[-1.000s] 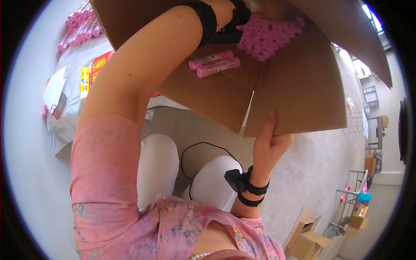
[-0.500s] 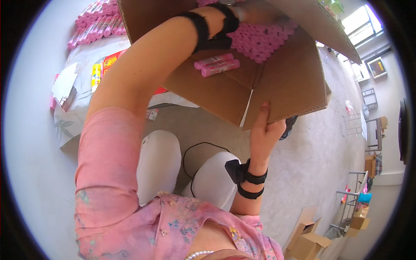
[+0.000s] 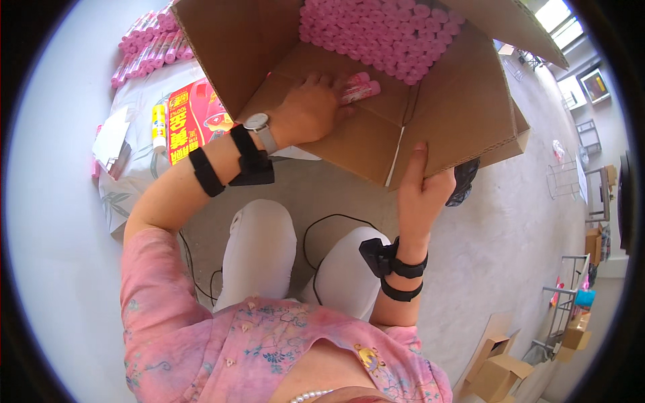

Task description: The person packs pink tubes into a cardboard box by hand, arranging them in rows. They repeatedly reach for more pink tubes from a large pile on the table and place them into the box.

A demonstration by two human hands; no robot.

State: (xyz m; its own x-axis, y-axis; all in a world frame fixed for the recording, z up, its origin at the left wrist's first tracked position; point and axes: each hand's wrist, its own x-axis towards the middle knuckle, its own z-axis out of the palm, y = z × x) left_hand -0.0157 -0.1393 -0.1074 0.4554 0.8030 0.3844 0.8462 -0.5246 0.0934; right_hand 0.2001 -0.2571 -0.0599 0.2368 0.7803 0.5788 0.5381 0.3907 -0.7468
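Observation:
A large open cardboard box is tilted toward me, its far part packed with pink cylindrical rolls, ends facing out. Two loose pink rolls in printed wrappers lie on the near inner panel. My left hand, wearing a watch, reaches into the box and closes round the left ends of these two; its fingertips are partly hidden. At the box's near right edge, my right hand grips the cardboard flap, thumb on the inside and fingers behind it.
On the left, a covered table bears a stack of pink rolls, a yellow tube, a red printed package and white papers. A dark cable runs by my knees. More cardboard boxes stand at the lower right.
My left hand has come back from the packed rolls at the far side to the two loose ones on the near panel. My right hand keeps its grip on the flap.

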